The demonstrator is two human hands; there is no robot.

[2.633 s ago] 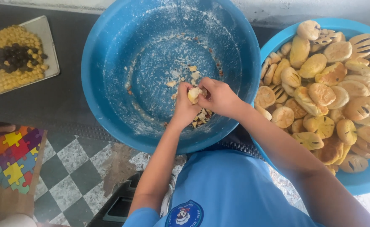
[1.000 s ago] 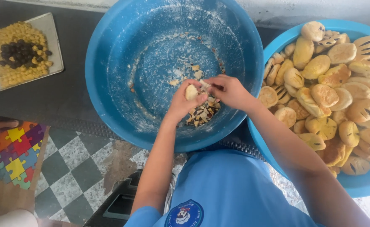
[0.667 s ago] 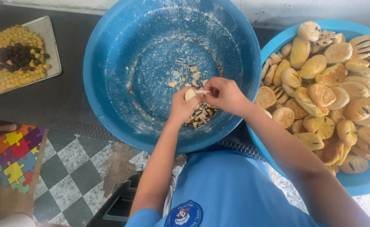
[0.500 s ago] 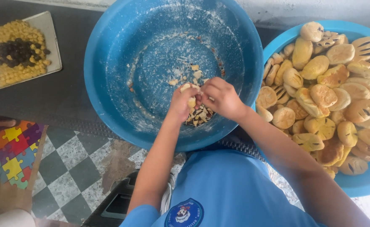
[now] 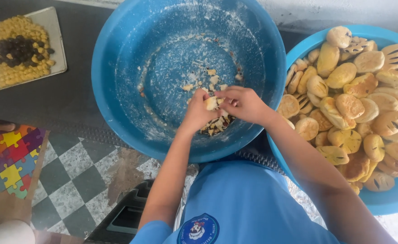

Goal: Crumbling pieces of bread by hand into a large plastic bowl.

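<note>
Both hands meet just below the middle of the frame, inside a big blue basin point(image 5: 117, 90). The left hand point(image 5: 200, 113) pinches a small pale piece of pastry point(image 5: 211, 103) between thumb and fingertips, and the right hand point(image 5: 244, 105) closes its fingers on the same piece from the other side. The piece is light yellow with a torn, crumbly edge; it is too small and too covered by fingers to tell which way its long axis runs.

Directly under the hands lies a small heap of broken bits point(image 5: 215, 125), pale and dark mixed, on the basin's near wall. More crumbs point(image 5: 210, 81) are scattered across the basin floor above the hands, and a white floury film dusts the inside.

At the right of the frame a second blue basin point(image 5: 389, 203) is piled with round and oval golden pastries point(image 5: 357, 104), some marked with dark slits. In the upper left a flat grey tray point(image 5: 54, 40) holds yellow kernels with a dark cluster in the middle.

The basins and tray rest on a dark grey surface point(image 5: 49, 99). Below it, at lower left, the floor shows grey and white checkered tiles point(image 5: 72, 180), and a bright jigsaw-pattern mat point(image 5: 7, 158) lies at the left edge. The person's blue shirt point(image 5: 235, 203) fills the bottom centre.
</note>
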